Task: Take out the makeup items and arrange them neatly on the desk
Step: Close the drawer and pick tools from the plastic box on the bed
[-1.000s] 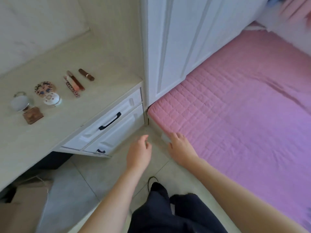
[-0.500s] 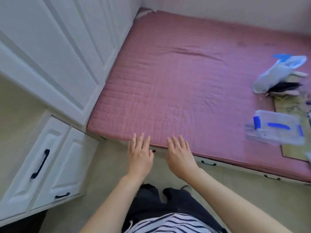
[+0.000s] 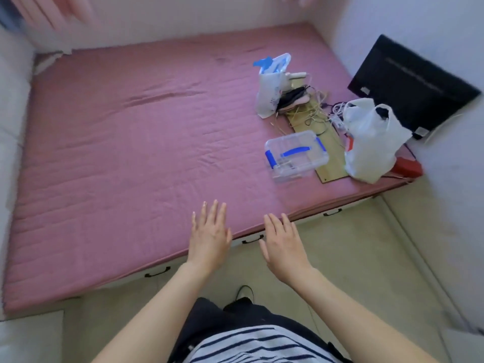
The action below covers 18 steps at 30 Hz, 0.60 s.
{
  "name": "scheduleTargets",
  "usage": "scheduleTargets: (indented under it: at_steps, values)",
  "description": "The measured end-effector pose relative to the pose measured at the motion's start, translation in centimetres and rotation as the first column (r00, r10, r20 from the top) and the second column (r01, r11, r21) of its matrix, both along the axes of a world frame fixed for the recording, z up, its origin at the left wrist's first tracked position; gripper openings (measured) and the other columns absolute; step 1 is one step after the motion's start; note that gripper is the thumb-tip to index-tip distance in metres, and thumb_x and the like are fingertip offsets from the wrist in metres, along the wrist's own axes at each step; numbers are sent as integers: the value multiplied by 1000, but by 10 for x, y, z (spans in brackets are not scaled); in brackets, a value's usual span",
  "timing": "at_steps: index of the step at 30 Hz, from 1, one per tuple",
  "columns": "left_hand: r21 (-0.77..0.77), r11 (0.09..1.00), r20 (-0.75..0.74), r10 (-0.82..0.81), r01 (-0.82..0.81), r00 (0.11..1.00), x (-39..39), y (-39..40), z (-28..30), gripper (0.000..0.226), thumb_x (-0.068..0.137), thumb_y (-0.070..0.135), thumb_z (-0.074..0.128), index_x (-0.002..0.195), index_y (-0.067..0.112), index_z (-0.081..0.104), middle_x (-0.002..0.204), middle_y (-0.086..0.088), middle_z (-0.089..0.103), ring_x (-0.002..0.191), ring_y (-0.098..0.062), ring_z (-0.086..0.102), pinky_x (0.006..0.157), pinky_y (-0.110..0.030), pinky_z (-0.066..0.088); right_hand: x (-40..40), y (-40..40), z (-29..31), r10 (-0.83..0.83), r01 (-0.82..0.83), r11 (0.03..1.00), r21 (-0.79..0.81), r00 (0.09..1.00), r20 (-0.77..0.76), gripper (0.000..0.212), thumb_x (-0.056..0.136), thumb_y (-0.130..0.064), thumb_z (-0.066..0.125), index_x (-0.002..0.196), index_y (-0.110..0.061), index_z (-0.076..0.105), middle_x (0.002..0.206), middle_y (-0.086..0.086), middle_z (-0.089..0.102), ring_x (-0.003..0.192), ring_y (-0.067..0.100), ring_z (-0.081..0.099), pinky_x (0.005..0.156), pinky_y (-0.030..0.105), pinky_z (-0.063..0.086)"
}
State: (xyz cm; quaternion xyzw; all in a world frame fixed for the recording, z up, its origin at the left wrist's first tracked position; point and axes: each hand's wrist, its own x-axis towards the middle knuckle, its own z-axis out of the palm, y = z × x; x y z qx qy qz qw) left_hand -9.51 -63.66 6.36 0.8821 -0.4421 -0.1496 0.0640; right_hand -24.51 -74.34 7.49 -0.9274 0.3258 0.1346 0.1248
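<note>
the bed [image 3: 117, 158] is the landmark: a flat pink quilted mattress that fills the left and middle of the view, bare across that whole stretch apart from a few creases. its near edge runs on a slant from lower left up to the right, with dark drawer pulls under it and pale floor [image 3: 353, 247] below.

the left hand [image 3: 209, 239] hovers over the bed's near edge, fingers straight and slightly spread, holding nothing. the right hand [image 3: 282, 247] hangs just off that edge over the floor, fingers straight too, also holding nothing.

toward the bed's right end sits the box [image 3: 296, 155], clear plastic with a blue handle and blue clips, lid on; its contents are too blurred to name. it is well apart from both hands. behind it stands a small white bag [image 3: 269, 87], and just right of it lies a board [image 3: 327, 142] with tangled cords, a big white bag [image 3: 372, 142] and a dark screen [image 3: 411, 85] leaning on the wall.
</note>
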Motion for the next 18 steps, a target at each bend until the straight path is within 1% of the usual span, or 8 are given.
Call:
scheduleTargets:
  at_steps: [6,8,12,14,18]
  values:
    - [78,985,-35,-154,156,988,-42,-75,-4,62,99,36,30,152,18,3,161,-2,4,147,-28,-6,117,-53,-3,-58,-56,-6,-218,218,976,19,976,-4,64,100,-40,32,152,-9,10,158,7,16,147,30,7,119,47,12]
    - [93,976,-55,-193,198,980,-52,-94,-6,62,99,36,30,152,19,4,161,-1,3,147,-29,-9,117,-54,-3,-71,-72,-8,-280,280,960,22,960,1,64,100,-39,33,152,-9,10,158,7,17,146,30,7,119,47,13]
    - [127,944,-34,-304,305,952,-59,-127,-14,62,99,38,31,152,19,7,161,-1,2,146,-31,-13,117,-55,-2,-90,-107,-13,-379,378,924,53,925,1,63,100,-37,33,152,-9,10,158,8,18,147,31,6,118,48,13]
    - [145,936,-30,-320,321,947,-58,-146,-19,62,98,39,32,152,19,8,161,-1,3,146,-32,-14,116,-55,-2,-95,-128,-15,-415,413,908,64,910,7,63,100,-37,34,152,-9,11,157,9,19,146,31,7,118,48,13]
    - [166,934,-78,-306,315,949,-55,-191,-27,64,98,37,34,152,17,7,161,-3,2,145,-32,-16,116,-55,-4,-101,-175,-17,-456,455,889,57,890,2,62,100,-36,35,151,-9,13,156,8,22,146,32,9,117,46,16]
